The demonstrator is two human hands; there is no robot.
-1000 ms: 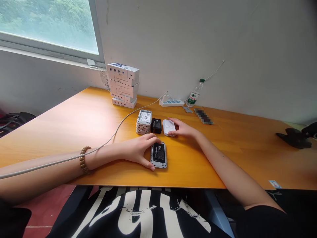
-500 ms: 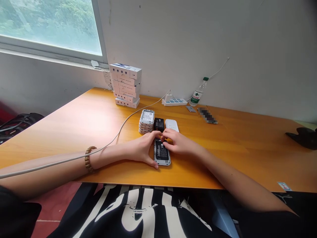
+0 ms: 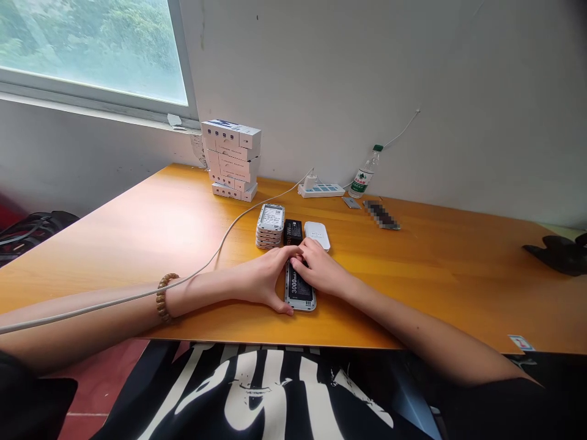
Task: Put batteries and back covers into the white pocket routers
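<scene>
- Steadying the open device (image 3: 311,305) governs this step: it lies flat on the table (image 3: 435,263), toward the near edge, with the battery (image 3: 299,288) marked 3000mAh facing up.
- Left hand (image 3: 263,276): holding the device in a wide span, thumb at the near left corner, forefinger at the far end. Apply only enough hold to prevent sliding.
- Right hand (image 3: 323,270): fingers bent over the far end. Its fingertips are partly hidden; whether they grip anything cannot be told.
- Confine fingertip work to the far end. Align first; any force should go straight, as a skewed push could twist the device.
- Observe clearance on the far side: the stack of devices (image 3: 269,230), black battery block (image 3: 292,232) and white cover (image 3: 317,234) sit just beyond the hands, left to right, and could be knocked.
- Avoid tugging the white cable (image 3: 114,300) crossing the left forearm (image 3: 206,290).
</scene>
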